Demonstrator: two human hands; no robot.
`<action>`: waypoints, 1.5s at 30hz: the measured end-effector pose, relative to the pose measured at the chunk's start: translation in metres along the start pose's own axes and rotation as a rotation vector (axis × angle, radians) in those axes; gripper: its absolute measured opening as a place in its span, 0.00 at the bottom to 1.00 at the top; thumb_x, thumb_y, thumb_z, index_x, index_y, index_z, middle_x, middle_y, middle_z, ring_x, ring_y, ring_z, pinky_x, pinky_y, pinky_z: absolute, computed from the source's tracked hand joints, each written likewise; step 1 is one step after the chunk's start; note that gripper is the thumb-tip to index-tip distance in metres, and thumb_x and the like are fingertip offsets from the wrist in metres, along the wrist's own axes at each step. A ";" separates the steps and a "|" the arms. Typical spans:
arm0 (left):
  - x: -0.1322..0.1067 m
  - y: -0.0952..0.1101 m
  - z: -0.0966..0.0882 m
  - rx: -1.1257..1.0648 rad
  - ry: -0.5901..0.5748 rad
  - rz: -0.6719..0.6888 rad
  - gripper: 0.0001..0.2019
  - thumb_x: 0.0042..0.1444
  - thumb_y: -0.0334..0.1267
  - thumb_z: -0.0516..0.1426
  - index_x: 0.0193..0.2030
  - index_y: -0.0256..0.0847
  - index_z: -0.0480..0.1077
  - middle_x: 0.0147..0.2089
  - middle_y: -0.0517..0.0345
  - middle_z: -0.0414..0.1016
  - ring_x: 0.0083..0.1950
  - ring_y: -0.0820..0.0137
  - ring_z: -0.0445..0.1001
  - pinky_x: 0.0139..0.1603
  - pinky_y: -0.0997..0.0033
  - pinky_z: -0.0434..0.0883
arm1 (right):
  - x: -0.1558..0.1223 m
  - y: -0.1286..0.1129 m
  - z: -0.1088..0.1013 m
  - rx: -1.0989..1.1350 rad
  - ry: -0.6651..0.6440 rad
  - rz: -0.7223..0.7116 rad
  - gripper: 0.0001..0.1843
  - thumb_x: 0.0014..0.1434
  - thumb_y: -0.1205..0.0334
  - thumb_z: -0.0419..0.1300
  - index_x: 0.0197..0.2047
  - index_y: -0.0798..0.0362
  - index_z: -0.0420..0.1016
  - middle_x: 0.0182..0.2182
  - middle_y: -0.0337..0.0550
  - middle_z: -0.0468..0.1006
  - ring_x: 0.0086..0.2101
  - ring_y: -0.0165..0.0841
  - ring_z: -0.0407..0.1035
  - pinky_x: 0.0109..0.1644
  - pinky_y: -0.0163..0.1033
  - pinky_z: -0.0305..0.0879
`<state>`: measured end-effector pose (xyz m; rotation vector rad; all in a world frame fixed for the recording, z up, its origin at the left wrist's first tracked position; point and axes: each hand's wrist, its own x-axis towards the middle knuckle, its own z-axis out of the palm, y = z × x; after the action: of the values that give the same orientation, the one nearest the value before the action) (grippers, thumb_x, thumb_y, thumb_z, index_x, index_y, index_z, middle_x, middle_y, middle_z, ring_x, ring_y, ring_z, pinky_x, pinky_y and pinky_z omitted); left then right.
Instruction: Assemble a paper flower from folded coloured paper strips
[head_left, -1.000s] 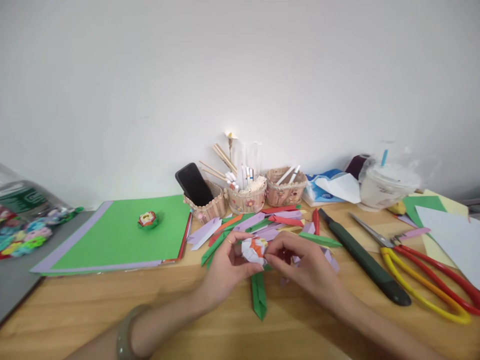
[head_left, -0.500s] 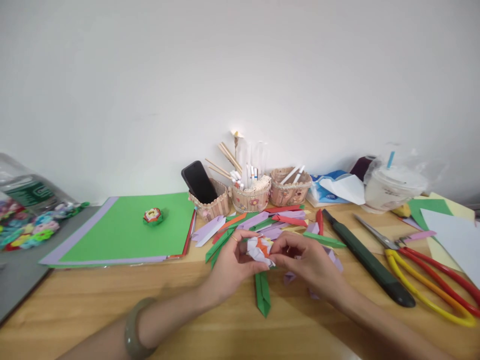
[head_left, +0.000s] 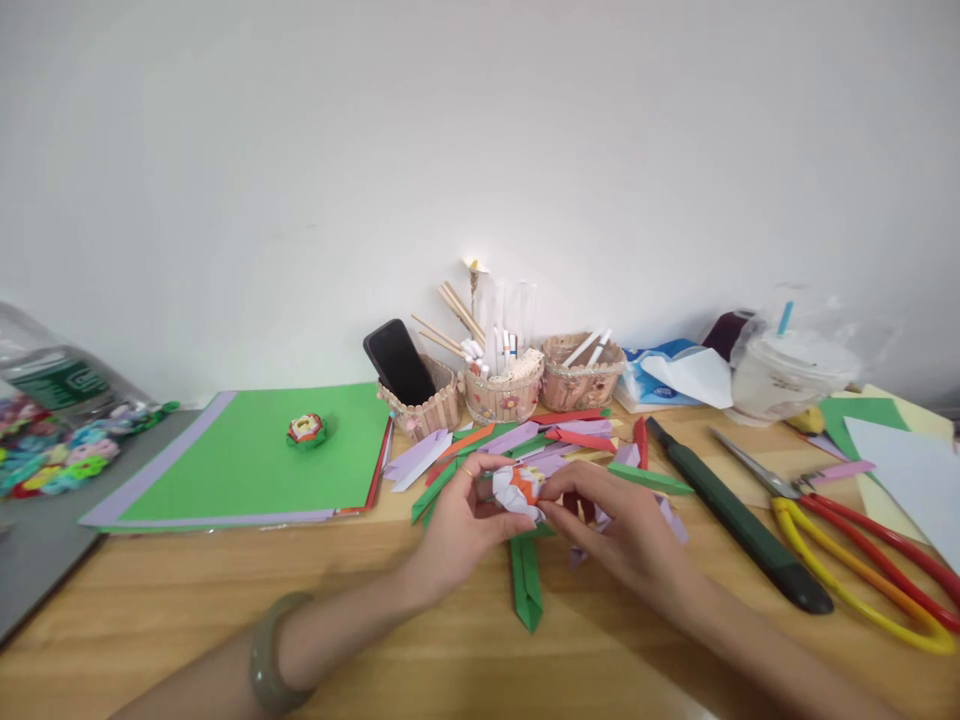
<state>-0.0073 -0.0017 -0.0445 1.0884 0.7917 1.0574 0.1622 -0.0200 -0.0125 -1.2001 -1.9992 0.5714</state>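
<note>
Between my two hands is a small folded paper flower [head_left: 517, 490], with pale lilac outer petals and orange and yellow inside. My left hand [head_left: 461, 520] grips its left side between thumb and fingers. The thumb and fingers of my right hand [head_left: 619, 525] are pinched at its right edge. Beneath and behind the hands lie folded paper strips [head_left: 517, 437] in green, lilac, red and orange. A green folded strip [head_left: 526, 590] points toward me just below the flower. Some lilac folded pieces [head_left: 671, 515] are partly hidden by my right hand.
A finished-looking paper flower [head_left: 306, 430] rests on green paper sheets [head_left: 247, 460] at left. Baskets [head_left: 504, 392] with sticks, pens and a phone [head_left: 399, 362] line the wall. A dark green cutter [head_left: 739, 520], scissors [head_left: 862, 560] and a lidded cup [head_left: 787, 380] are at right.
The flower has turned slightly in my hands, showing more of its lilac side. My right-hand fingers have shifted a little at its edge; the left hand keeps its hold.
</note>
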 end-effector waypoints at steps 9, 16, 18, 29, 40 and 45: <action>-0.001 0.002 0.000 0.040 -0.011 -0.005 0.23 0.36 0.31 0.67 0.41 0.42 0.63 0.38 0.58 0.75 0.40 0.68 0.73 0.42 0.68 0.68 | 0.005 0.003 0.000 0.169 -0.074 0.228 0.05 0.53 0.65 0.56 0.29 0.54 0.72 0.23 0.39 0.73 0.22 0.27 0.62 0.24 0.31 0.58; 0.000 0.002 0.000 0.009 -0.065 -0.024 0.23 0.36 0.31 0.67 0.41 0.41 0.65 0.39 0.57 0.76 0.41 0.68 0.73 0.42 0.68 0.68 | 0.004 0.000 -0.006 0.018 -0.106 0.032 0.06 0.52 0.69 0.55 0.27 0.55 0.72 0.22 0.38 0.72 0.23 0.26 0.62 0.25 0.31 0.57; 0.001 0.002 0.000 -0.007 -0.075 -0.027 0.24 0.35 0.31 0.67 0.41 0.41 0.65 0.40 0.57 0.75 0.41 0.68 0.73 0.43 0.68 0.68 | 0.003 -0.001 -0.007 -0.014 -0.096 -0.017 0.06 0.52 0.70 0.55 0.26 0.55 0.72 0.22 0.38 0.72 0.23 0.26 0.63 0.25 0.30 0.58; 0.002 0.006 -0.001 -0.007 -0.044 -0.058 0.24 0.33 0.33 0.68 0.40 0.40 0.66 0.38 0.57 0.76 0.41 0.68 0.73 0.43 0.67 0.68 | 0.001 0.001 -0.005 -0.074 -0.036 -0.145 0.07 0.52 0.72 0.54 0.29 0.55 0.72 0.23 0.39 0.72 0.24 0.27 0.65 0.27 0.30 0.61; 0.003 0.004 -0.002 0.021 -0.033 -0.043 0.24 0.35 0.34 0.67 0.41 0.40 0.65 0.40 0.56 0.75 0.42 0.67 0.73 0.43 0.67 0.68 | 0.003 -0.005 -0.008 -0.018 -0.099 -0.008 0.09 0.52 0.72 0.53 0.31 0.55 0.74 0.23 0.39 0.74 0.23 0.27 0.65 0.25 0.30 0.61; 0.002 0.004 -0.002 0.035 -0.024 -0.049 0.24 0.34 0.33 0.67 0.41 0.40 0.65 0.39 0.56 0.75 0.41 0.68 0.73 0.42 0.68 0.68 | 0.005 -0.003 -0.010 0.069 -0.151 0.103 0.08 0.55 0.66 0.54 0.32 0.54 0.75 0.27 0.40 0.76 0.25 0.28 0.67 0.27 0.31 0.63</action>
<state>-0.0093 0.0016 -0.0410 1.1042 0.8168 0.9905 0.1666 -0.0172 -0.0026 -1.2553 -2.0326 0.7969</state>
